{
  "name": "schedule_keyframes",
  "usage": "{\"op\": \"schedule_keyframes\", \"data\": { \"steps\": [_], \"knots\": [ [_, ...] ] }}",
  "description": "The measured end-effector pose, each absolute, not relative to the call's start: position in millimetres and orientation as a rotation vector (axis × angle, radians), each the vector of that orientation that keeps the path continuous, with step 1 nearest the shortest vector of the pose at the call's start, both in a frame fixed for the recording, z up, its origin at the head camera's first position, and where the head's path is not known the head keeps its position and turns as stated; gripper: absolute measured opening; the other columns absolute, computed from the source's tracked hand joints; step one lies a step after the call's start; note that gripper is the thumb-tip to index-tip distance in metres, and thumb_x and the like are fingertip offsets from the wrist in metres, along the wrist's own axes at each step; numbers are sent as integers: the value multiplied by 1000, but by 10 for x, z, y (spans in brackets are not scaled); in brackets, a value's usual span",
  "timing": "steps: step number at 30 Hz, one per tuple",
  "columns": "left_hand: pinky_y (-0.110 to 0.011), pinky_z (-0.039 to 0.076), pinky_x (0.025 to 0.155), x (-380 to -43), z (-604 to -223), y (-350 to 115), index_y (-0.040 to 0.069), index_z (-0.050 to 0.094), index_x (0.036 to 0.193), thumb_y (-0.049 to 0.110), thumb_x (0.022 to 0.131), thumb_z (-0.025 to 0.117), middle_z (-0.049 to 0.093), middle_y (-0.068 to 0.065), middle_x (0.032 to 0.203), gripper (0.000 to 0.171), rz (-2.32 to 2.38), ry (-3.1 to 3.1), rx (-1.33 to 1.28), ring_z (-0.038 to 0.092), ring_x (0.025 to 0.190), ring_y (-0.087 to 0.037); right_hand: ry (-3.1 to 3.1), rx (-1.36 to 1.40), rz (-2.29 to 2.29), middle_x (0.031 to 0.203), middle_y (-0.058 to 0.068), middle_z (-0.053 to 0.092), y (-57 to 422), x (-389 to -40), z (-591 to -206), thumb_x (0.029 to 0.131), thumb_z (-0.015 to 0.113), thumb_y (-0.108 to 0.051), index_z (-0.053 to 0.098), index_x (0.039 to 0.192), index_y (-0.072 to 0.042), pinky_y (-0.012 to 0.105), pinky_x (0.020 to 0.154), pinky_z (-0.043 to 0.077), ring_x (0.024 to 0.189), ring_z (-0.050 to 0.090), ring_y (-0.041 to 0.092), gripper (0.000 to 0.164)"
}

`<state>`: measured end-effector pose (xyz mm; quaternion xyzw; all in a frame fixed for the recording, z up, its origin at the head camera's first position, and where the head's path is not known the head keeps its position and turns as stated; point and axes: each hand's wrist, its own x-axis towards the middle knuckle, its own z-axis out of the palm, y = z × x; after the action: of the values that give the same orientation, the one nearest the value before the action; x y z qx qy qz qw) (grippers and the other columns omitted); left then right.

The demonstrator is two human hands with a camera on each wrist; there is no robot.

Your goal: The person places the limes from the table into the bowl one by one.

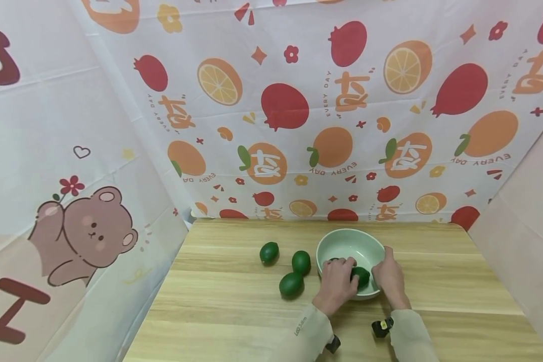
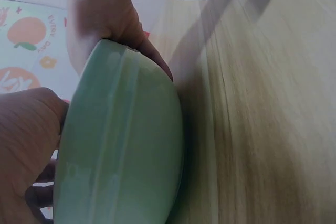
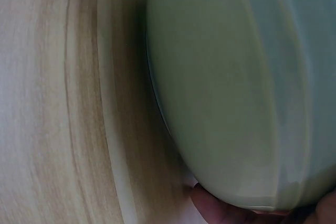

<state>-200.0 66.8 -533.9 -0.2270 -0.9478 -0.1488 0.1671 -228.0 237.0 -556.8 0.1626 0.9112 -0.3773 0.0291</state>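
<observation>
A pale green bowl (image 1: pixel 344 236) stands on the wooden table. My left hand (image 1: pixel 337 284) reaches over its near left rim, with thumb and forefinger around a dark green lime (image 1: pixel 362 276) inside. Part of another dark object shows under the fingertips. At the bowl's right side, my right hand (image 1: pixel 390 276) grips the rim. The left wrist view shows the bowl's outer wall (image 2: pixel 121 140) with the right hand (image 2: pixel 113 19) on its far side. Right fingertips (image 3: pixel 207 203) curl beneath the bowl in the right wrist view.
Left of the bowl lie three more limes: one at the back (image 1: pixel 269 253), one nearer the bowl (image 1: pixel 301 262) and one in front (image 1: pixel 291 285). A fruit-printed cloth (image 1: pixel 280 105) hangs behind the table (image 1: pixel 217 301). A bear-printed cloth (image 1: pixel 95 226) hangs at the left.
</observation>
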Motion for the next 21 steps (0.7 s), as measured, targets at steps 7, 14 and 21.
{"op": "schedule_keyframes", "data": {
  "steps": [7,14,21],
  "knots": [
    [-33,49,82,-1990,-5360,668,22,69,103,32,89,73,73,5,94,18,-376,-2698,-644,68,87,-14,2813,513,-1164,142,41,46,2366,-2280,-5544,85,49,1,19,156,2,50,84,58,113,60,45,77],
    [-32,47,82,-1986,-5387,660,21,70,102,30,88,74,74,4,94,17,-429,-2690,-660,68,87,-13,2814,508,-1163,140,42,47,2364,-2270,-5542,85,49,2,19,156,3,44,76,59,108,62,44,77],
    [-30,46,80,-1986,-5391,639,21,71,102,30,88,74,75,5,95,17,-454,-2658,-677,69,87,-13,2806,511,-1167,140,42,47,2365,-2268,-5539,85,48,2,19,156,2,43,75,59,108,62,45,77]
  ]
}}
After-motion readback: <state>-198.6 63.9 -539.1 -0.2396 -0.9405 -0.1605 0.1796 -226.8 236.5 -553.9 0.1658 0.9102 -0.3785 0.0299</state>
